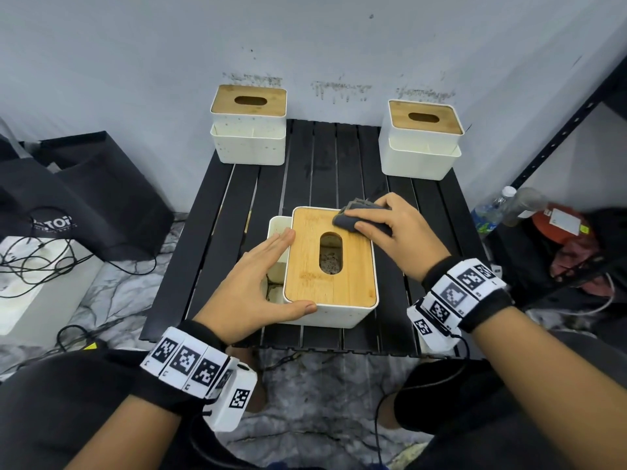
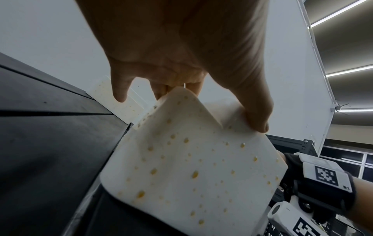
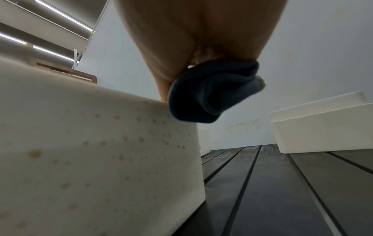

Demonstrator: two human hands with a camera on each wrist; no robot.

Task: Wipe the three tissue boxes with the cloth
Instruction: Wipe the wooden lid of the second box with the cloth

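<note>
A white tissue box with a bamboo lid (image 1: 356, 276) stands at the front middle of the black slatted table (image 1: 325, 164). My left hand (image 1: 264, 276) braces its near-left corner, fingers straight along the lid's left edge and thumb (image 2: 256, 115) against the spotted front wall (image 2: 191, 159). My right hand (image 1: 383, 228) grips a bunched dark grey cloth (image 1: 346, 220) and presses it on the lid's far right corner. The cloth (image 3: 212, 95) hangs over the box's edge (image 3: 101, 151). Two more tissue boxes stand at the back left (image 1: 249, 130) and back right (image 1: 422, 140).
Black bags (image 1: 84, 191) and loose cables (image 1: 40, 262) lie left of the table. On the right are a black metal shelf post (image 1: 559, 130) and plastic bottles (image 1: 495, 208). A stained wall (image 1: 339, 45) rises right behind the far boxes.
</note>
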